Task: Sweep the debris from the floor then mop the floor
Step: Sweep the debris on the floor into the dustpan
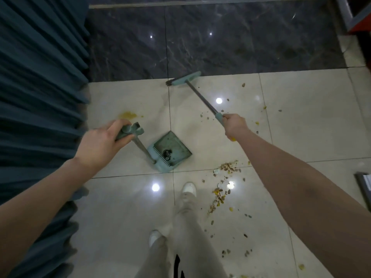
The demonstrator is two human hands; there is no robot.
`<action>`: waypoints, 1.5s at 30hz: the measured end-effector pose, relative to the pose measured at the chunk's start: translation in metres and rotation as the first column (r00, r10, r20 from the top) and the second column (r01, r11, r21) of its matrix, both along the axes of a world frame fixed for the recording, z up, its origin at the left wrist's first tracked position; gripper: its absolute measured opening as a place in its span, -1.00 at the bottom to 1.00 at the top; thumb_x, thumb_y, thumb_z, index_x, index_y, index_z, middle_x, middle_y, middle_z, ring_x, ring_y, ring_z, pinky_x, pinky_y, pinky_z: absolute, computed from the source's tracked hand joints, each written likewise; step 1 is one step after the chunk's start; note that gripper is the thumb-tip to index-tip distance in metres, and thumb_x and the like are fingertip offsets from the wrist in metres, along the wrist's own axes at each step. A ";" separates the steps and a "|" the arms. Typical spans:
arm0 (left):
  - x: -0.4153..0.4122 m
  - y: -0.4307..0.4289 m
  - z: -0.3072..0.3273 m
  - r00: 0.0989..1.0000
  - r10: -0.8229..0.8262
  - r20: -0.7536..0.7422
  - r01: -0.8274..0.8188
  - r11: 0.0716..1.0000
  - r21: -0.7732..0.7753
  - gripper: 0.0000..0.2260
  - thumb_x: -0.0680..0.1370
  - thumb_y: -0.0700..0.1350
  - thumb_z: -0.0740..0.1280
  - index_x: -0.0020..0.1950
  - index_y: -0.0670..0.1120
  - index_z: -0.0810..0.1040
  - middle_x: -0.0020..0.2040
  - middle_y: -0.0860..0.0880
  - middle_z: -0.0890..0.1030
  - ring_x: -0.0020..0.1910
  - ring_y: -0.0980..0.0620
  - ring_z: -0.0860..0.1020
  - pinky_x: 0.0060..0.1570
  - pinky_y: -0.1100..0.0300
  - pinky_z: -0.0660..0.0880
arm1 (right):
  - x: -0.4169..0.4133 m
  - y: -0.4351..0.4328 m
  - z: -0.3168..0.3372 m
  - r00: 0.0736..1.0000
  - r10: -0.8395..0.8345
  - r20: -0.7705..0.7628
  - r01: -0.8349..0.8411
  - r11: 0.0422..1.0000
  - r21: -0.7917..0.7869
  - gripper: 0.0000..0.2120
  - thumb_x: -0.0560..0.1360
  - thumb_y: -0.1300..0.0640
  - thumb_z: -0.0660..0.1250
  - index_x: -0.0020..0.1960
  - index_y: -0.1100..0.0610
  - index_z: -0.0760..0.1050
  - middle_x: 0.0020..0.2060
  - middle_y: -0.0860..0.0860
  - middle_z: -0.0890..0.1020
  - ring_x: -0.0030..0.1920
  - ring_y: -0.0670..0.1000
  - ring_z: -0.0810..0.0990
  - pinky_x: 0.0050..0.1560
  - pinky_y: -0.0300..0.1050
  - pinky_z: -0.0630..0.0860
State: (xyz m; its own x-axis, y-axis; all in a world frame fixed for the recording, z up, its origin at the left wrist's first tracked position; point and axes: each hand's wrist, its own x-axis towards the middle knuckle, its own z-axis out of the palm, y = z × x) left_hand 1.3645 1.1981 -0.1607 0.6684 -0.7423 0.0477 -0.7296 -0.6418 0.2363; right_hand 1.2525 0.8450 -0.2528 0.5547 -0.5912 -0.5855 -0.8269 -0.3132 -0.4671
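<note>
Teal plastic dustpan [172, 146] gripped by the left hand [100, 143], teal flat-headed broom [183, 78] by the right hand [234, 125]: best pull short, low strokes through the brown crumb debris [228, 167] toward the dustpan.

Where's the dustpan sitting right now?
In the head view, the teal dustpan rests on the pale floor left of centre, its handle held by the left hand, with the debris pile just to its right.

Pleated teal curtain [40, 97] hung along left; white shoes [188, 188], beige trousers [192, 237] below; red object [360, 21] top right.
</note>
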 end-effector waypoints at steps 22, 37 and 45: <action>0.048 -0.142 -0.003 0.970 -0.231 -0.079 0.230 0.973 -0.016 -0.71 0.49 -0.08 0.42 0.15 -0.15 0.51 -0.04 -0.17 0.62 -0.27 -0.27 0.59 -0.35 -0.01 0.48 | -0.296 0.007 -0.012 0.854 0.055 -0.517 -0.044 0.998 0.032 -0.63 0.65 -0.12 -0.03 0.45 -0.30 0.16 -0.30 0.03 0.55 -0.38 0.03 0.52 -0.44 -0.14 0.38; 0.094 -0.143 0.003 0.908 -0.371 -0.197 0.352 0.928 -0.123 -0.71 0.50 -0.04 0.41 0.16 -0.11 0.51 0.02 -0.16 0.61 -0.12 -0.28 0.59 -0.14 -0.04 0.49 | -0.288 0.124 0.058 0.874 -0.329 -0.357 0.302 0.944 -0.129 -0.58 0.61 -0.24 0.04 0.44 -0.20 0.33 -0.35 0.00 0.62 -0.41 0.08 0.60 -0.52 -0.16 0.35; 0.141 -0.178 0.021 0.906 -0.403 -0.127 0.387 0.912 -0.134 -0.73 0.50 -0.10 0.41 0.15 -0.18 0.55 0.00 -0.17 0.63 -0.12 -0.25 0.60 -0.23 0.12 0.32 | -0.162 0.062 0.070 0.911 -0.395 -0.120 0.372 0.911 -0.177 -0.41 0.52 -0.39 -0.02 0.29 -0.06 0.50 -0.11 0.09 0.67 -0.16 0.13 0.63 -0.11 0.07 0.62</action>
State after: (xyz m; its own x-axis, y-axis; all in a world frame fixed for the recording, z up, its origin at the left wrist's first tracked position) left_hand 1.5055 1.0199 -0.1400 0.3268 -0.9431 0.0615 -0.8693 -0.2745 0.4110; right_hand 1.0907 0.9072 -0.1827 0.1810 -0.8262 -0.5336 -0.9532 -0.0138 -0.3019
